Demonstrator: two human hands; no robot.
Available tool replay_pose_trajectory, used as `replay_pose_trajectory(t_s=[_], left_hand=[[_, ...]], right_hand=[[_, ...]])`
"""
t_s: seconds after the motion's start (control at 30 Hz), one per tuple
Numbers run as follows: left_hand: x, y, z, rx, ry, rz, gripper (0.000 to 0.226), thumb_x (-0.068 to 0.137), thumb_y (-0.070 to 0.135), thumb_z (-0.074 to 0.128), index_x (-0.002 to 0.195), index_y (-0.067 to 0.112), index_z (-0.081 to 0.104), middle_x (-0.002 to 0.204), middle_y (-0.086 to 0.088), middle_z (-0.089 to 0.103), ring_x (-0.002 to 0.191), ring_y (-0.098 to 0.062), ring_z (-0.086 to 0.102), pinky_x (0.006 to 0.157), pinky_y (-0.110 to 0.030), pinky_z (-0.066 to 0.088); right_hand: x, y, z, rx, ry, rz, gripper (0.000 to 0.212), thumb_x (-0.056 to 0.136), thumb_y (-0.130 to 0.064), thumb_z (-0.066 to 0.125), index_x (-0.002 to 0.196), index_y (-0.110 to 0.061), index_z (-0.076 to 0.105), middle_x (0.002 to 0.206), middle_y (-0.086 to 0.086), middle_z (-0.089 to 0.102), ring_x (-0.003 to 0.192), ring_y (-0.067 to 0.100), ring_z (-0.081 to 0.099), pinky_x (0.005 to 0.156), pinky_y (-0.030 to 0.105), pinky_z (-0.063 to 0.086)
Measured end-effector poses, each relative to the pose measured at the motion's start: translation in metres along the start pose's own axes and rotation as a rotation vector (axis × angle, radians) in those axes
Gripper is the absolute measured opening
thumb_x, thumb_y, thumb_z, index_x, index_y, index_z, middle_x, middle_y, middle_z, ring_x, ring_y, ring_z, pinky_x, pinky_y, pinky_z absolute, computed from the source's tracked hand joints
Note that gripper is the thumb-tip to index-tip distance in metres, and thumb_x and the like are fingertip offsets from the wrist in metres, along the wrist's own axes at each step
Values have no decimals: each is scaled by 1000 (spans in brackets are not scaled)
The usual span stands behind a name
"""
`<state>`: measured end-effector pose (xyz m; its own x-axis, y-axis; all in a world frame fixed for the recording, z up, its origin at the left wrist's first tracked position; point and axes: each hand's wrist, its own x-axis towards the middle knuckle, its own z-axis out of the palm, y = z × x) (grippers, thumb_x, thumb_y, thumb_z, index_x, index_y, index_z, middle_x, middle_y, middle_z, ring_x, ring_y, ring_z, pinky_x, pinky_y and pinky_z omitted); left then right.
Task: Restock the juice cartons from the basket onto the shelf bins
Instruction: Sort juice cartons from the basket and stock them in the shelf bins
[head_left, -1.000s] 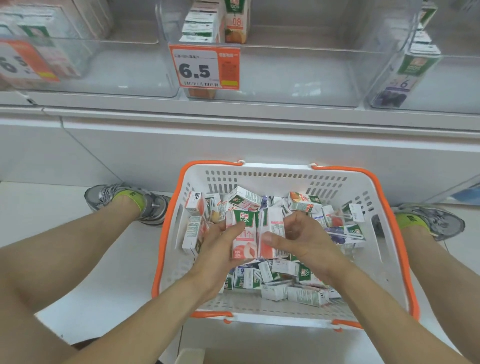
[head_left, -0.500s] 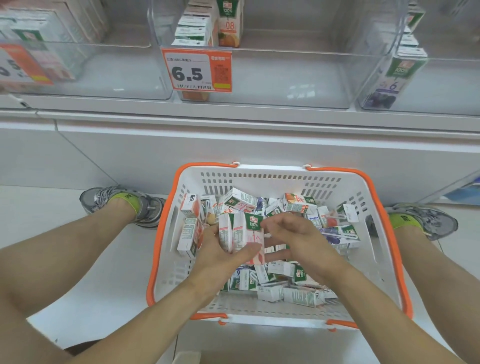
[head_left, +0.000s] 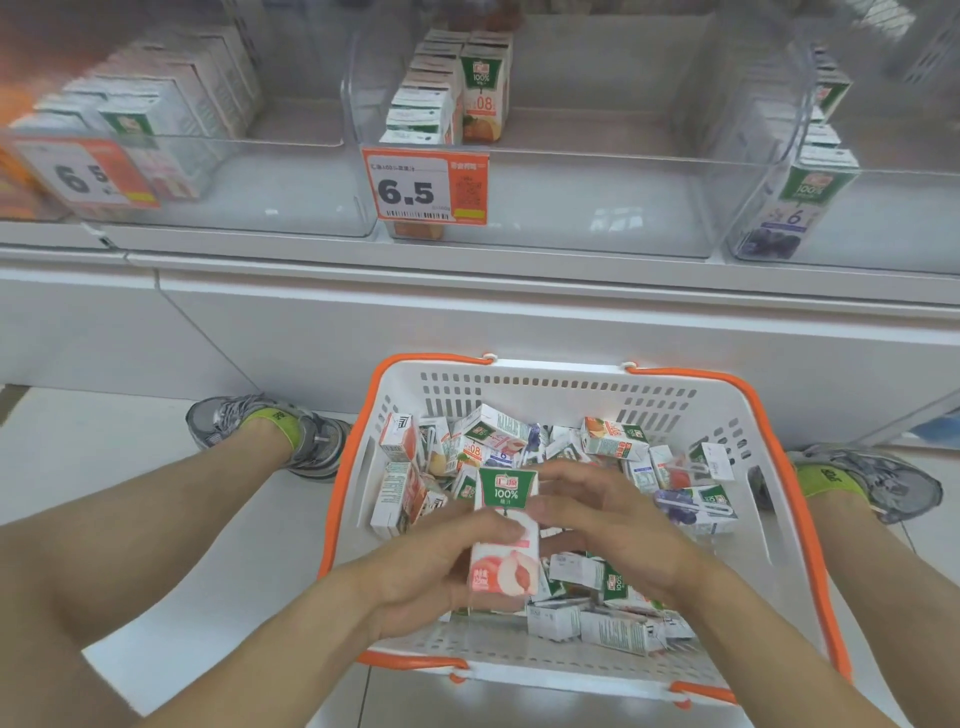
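Fingers of my left hand (head_left: 441, 561) curled round the lower half of a peach juice carton (head_left: 505, 535), thumb laid across its front face, while my right hand (head_left: 608, 525) cupped its right edge with bent fingers; whether that hand truly pinched the carton or only steadied it I could not tell. The carton stood upright, label toward me, raised just above the heap of loose cartons (head_left: 613, 441) lying every way in the white basket (head_left: 561, 384) with its orange rim. I judged the carton light and stiff enough along its edges, though its flat faces would dent under a hard squeeze and the glossy print could slip, so the safest hold was across the narrow sides, low on the body. Beyond the basket, on the shelf, sat three clear bins: the middle bin (head_left: 597, 208) behind the 6.5 price tag (head_left: 423, 187) held a short row of orange cartons (head_left: 483, 88), the left bin (head_left: 249, 182) seemed to hold pale cartons, blurred, and the right bin (head_left: 883, 218) showed a grape carton (head_left: 800, 208) at its front. Which bin suited peach I could only guess, perhaps the left.
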<state>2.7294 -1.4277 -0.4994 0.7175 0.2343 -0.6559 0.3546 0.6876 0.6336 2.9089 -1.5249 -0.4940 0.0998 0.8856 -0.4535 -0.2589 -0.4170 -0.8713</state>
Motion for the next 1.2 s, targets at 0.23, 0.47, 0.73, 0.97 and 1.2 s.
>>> replay_pose_trajectory(t_s=[0.23, 0.47, 0.73, 0.97, 1.2], left_hand=[[-14, 16, 5, 329, 102, 11, 50, 72, 32, 77, 120, 32, 63, 114, 3, 73, 110, -18, 68, 105, -44, 48], [-40, 77, -20, 903, 57, -8, 69, 68, 43, 87, 126, 37, 49, 117, 13, 64, 110, -6, 61, 102, -34, 48], [-87, 167, -44, 1239, 180, 336, 66, 65, 40, 91, 119, 41, 53, 99, 16, 70, 88, -4, 68, 78, -28, 56], [-134, 254, -65, 1122, 514, 673, 67, 59, 30, 88, 119, 30, 58, 92, 8, 75, 79, -8, 72, 64, -15, 52], [-125, 328, -87, 829, 758, 944, 67, 59, 24, 86, 121, 20, 61, 96, -5, 76, 80, -10, 73, 66, -19, 58]], right_hand=[[7, -4, 16, -126, 46, -23, 26, 73, -15, 73, 99, -13, 76, 99, 10, 76, 89, 28, 73, 76, 39, 61], [16, -42, 33, -391, -89, -173, 31, 74, -9, 81, 97, -29, 79, 100, -2, 76, 89, 20, 71, 80, 30, 56], [39, -118, 54, -394, -53, -476, 51, 74, -21, 87, 118, -34, 65, 124, -17, 66, 120, 4, 59, 102, 28, 49], [82, -214, 33, -1122, 495, -980, 52, 75, -36, 78, 123, -26, 62, 124, -6, 61, 117, 15, 54, 103, 22, 39], [148, -252, 51, -1663, 287, -671, 82, 82, -70, 58, 150, -33, 30, 153, -9, 35, 140, 19, 31, 108, 39, 37]])
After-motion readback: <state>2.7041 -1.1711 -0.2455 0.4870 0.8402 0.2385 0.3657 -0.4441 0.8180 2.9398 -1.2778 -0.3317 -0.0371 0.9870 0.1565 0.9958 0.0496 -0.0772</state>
